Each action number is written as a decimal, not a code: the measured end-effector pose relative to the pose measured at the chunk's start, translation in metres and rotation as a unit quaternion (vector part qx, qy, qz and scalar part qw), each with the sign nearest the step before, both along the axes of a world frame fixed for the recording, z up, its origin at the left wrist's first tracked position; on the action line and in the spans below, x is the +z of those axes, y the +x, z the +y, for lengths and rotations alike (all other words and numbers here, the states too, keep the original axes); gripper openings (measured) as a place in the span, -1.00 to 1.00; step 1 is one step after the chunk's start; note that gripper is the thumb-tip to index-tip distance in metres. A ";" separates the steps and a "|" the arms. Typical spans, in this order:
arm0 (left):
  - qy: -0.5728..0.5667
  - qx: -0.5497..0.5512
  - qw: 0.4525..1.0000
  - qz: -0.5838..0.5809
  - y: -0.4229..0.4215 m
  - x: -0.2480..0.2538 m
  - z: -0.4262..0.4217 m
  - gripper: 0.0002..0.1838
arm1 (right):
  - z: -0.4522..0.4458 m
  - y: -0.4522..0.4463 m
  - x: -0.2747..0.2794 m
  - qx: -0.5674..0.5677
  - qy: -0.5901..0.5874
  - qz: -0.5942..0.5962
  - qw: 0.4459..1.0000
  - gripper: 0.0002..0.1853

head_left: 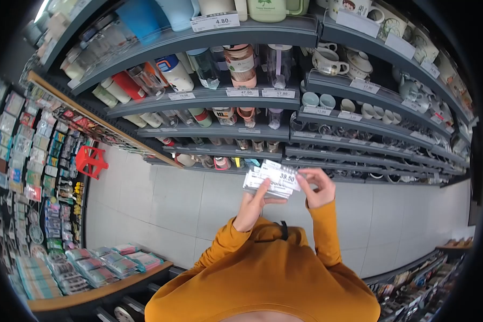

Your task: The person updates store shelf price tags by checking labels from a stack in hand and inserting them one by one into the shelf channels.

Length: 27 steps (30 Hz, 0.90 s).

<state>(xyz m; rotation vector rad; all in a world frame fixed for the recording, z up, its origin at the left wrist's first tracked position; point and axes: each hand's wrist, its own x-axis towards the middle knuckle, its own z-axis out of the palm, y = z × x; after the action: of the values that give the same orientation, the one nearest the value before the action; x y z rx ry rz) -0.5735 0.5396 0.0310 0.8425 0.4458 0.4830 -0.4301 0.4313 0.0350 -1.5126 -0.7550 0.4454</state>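
In front of my body, my left hand (250,207) grips a small stack of white price tags (253,181), thumb on top and fingers underneath. The uppermost price tag (280,175) reads 39.50 and lies at an angle over the others. Its right edge is pinched between the thumb and index finger of my right hand (320,189). The fingers under the stack are partly hidden. Both hands are well in front of the lower shelves, touching only the tags.
Ahead are shelves with price strips (214,22), water bottles (240,64), teapots (329,60) and cups (327,100). A red stool (92,162) stands on the tiled floor (172,193) at left. Packaged goods (94,265) lie on a low display behind left.
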 end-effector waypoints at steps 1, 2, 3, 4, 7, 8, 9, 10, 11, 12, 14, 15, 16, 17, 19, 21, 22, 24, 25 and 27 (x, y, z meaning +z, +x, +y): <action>0.003 -0.004 0.999 0.037 -0.002 0.000 -0.010 -0.64 | -0.011 -0.003 0.002 -0.013 -0.032 0.008 0.999 -0.83; 0.005 -0.009 0.997 0.074 -0.004 0.004 -0.019 -0.64 | -0.022 -0.005 -0.001 -0.007 -0.041 0.009 0.999 -0.82; 0.007 -0.016 0.993 0.113 -0.007 0.006 -0.027 -0.65 | -0.032 -0.006 -0.006 -0.004 -0.050 0.011 0.999 -0.82; 0.021 -0.010 0.996 0.083 -0.009 -0.004 -0.034 -0.67 | -0.039 -0.007 -0.018 -0.003 -0.025 0.010 1.000 -0.79; 0.027 0.000 0.995 0.092 -0.015 -0.013 -0.050 -0.66 | -0.057 -0.015 -0.023 0.000 -0.030 0.056 0.998 -0.79; 0.019 0.011 0.995 0.094 -0.018 -0.014 -0.054 -0.66 | -0.061 -0.018 -0.023 0.002 -0.036 0.067 0.997 -0.75; 0.018 0.011 0.995 0.095 -0.020 -0.014 -0.056 -0.66 | -0.062 -0.021 -0.024 0.012 -0.035 0.062 0.997 -0.74; 0.016 0.010 0.995 0.096 -0.023 -0.013 -0.058 -0.66 | -0.063 -0.025 -0.025 0.021 -0.034 0.058 0.998 -0.73; 0.014 0.009 0.995 0.098 -0.026 -0.010 -0.060 -0.67 | -0.065 -0.028 -0.025 0.029 -0.034 0.054 0.998 -0.72; 0.002 0.004 0.993 0.120 -0.029 -0.005 -0.061 -0.67 | -0.065 -0.031 -0.024 0.041 -0.038 0.050 0.997 -0.70; -0.020 -0.008 0.986 0.165 -0.035 0.008 -0.062 -0.67 | -0.063 -0.036 -0.027 0.048 -0.041 0.048 0.997 -0.71; -0.005 -0.003 0.990 0.144 -0.038 0.006 -0.062 -0.68 | -0.061 -0.039 -0.028 0.052 -0.042 0.047 0.997 -0.72; 0.009 0.002 0.992 0.123 -0.041 0.004 -0.064 -0.68 | -0.058 -0.041 -0.027 0.053 -0.041 0.050 0.996 -0.72; 0.023 0.008 0.994 0.103 -0.045 0.001 -0.064 -0.68 | -0.055 -0.045 -0.027 0.055 -0.041 0.053 0.996 -0.72; 0.016 0.017 0.994 0.105 -0.052 -0.003 -0.059 -0.68 | -0.049 -0.051 -0.028 0.066 -0.046 0.057 0.995 -0.71; 0.009 0.022 0.993 0.112 -0.062 -0.007 -0.054 -0.66 | -0.042 -0.056 -0.028 0.084 -0.055 0.057 0.993 -0.70; 0.007 0.022 0.993 0.117 -0.068 -0.009 -0.049 -0.64 | -0.038 -0.059 -0.028 0.091 -0.059 0.060 0.992 -0.70; 0.004 0.021 0.992 0.121 -0.078 -0.016 -0.039 -0.62 | -0.028 -0.066 -0.027 0.101 -0.068 0.065 0.990 -0.68; 0.003 0.021 0.993 0.120 -0.082 -0.021 -0.033 -0.63 | -0.022 -0.069 -0.027 0.101 -0.067 0.058 0.991 -0.68; -0.004 0.023 0.993 0.114 -0.092 -0.027 -0.019 -0.64 | -0.009 -0.077 -0.031 0.101 -0.066 0.042 0.992 -0.66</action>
<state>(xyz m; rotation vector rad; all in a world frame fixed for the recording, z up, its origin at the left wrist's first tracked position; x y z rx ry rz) -0.6651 0.5210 0.0043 0.8855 0.6770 0.4281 -0.5068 0.4227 0.0041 -1.5359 -0.8285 0.7189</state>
